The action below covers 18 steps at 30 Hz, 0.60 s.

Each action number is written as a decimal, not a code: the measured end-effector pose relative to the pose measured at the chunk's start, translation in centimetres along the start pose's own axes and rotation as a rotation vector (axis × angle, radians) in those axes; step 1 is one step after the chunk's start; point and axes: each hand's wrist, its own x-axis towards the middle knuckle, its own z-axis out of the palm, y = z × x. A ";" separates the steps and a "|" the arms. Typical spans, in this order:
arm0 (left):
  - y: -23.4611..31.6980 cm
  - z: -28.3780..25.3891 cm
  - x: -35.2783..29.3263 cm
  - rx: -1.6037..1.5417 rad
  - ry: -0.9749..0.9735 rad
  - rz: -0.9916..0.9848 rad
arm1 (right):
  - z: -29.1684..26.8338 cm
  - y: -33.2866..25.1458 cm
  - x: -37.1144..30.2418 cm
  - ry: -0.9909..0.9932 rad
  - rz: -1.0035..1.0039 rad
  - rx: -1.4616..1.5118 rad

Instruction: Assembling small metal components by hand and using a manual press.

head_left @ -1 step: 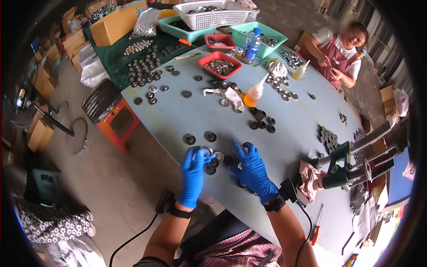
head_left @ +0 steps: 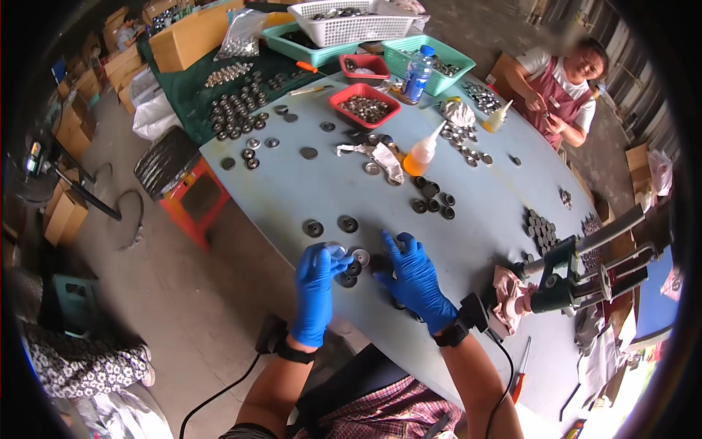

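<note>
We seem mid-handling, left hand (head_left: pixel 316 280) pinching a disc (head_left: pixel 336 249); right hand (head_left: pixel 419 282) alongside, fingers apart, would need closing to grip.

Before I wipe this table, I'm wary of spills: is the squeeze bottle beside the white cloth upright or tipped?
Upright: the squeeze bottle stands on its base, nozzle pointing up, orange liquid settled at the bottom.
</note>
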 end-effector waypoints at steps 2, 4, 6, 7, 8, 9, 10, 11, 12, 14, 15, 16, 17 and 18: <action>0.1 -1.0 -0.9 -0.031 0.040 -0.051 | 0.2 -0.1 1.0 -0.003 -0.052 -0.020; 0.4 -1.5 -1.3 -0.060 0.072 -0.103 | 0.2 -0.1 2.0 -0.007 -0.211 0.004; 0.8 -1.3 -1.8 -0.292 0.103 -0.123 | 0.3 0.1 2.6 -0.049 -0.153 0.038; 0.7 -1.3 -2.0 -0.297 0.106 -0.126 | 0.4 0.2 2.7 -0.080 -0.093 0.075; 0.6 -1.3 -2.1 -0.361 0.063 -0.140 | 0.5 0.4 2.9 -0.081 -0.097 0.069; 0.4 -1.3 -2.2 -0.423 0.018 -0.154 | 0.6 0.7 3.1 -0.055 -0.082 0.091; 0.1 -1.1 -2.4 -0.430 0.016 -0.150 | 0.6 0.9 3.3 -0.029 -0.067 0.113; -0.3 -0.9 -2.7 -0.458 -0.020 -0.185 | 0.6 0.8 3.4 -0.031 -0.073 0.110; -0.7 -0.8 -3.1 -0.487 -0.057 -0.219 | 0.6 0.7 3.5 -0.023 -0.062 0.149; -1.0 -0.6 -3.8 -0.480 -0.095 -0.263 | 0.5 0.8 3.7 -0.015 -0.051 0.182; -0.9 -0.1 -4.1 -0.466 -0.098 -0.296 | 0.5 1.0 3.8 -0.011 -0.074 0.198; -0.8 0.3 -4.4 -0.451 -0.101 -0.329 | 0.5 1.2 3.8 -0.007 -0.097 0.213; -0.8 0.7 -4.5 -0.460 -0.109 -0.322 | 0.6 1.5 3.8 -0.006 -0.098 0.206; -0.8 1.0 -4.6 -0.466 -0.113 -0.320 | 0.8 1.8 3.8 0.005 -0.093 0.224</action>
